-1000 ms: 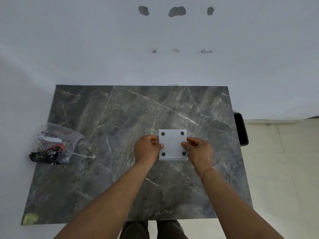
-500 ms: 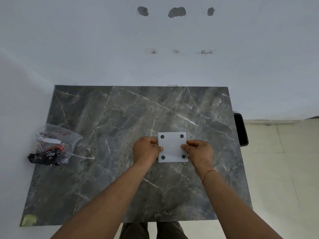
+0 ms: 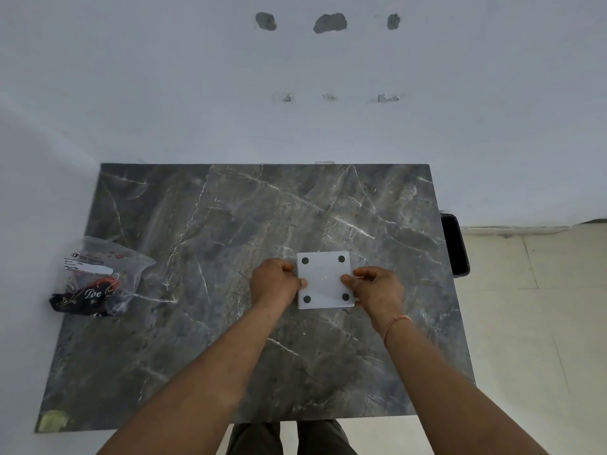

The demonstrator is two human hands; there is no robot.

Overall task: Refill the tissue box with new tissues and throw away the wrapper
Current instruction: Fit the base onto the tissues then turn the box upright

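A white square tissue box (image 3: 324,279) stands upside down on the grey marble table (image 3: 230,224), its base panel up with four black round feet at the corners. My left hand (image 3: 274,282) grips its left side and my right hand (image 3: 377,287) grips its right side, thumbs resting on the panel. At the table's left edge lies a clear plastic wrapper (image 3: 98,277) holding a dark pack of tissues with red and white print. What is inside the box is hidden.
A black bin (image 3: 455,244) stands on the floor just past the table's right edge. A white wall runs behind and to the left of the table. My legs show below the near edge.
Both hands stay on the box's sides; the box has shifted only slightly, with the fingers adjusting their hold on the base panel.
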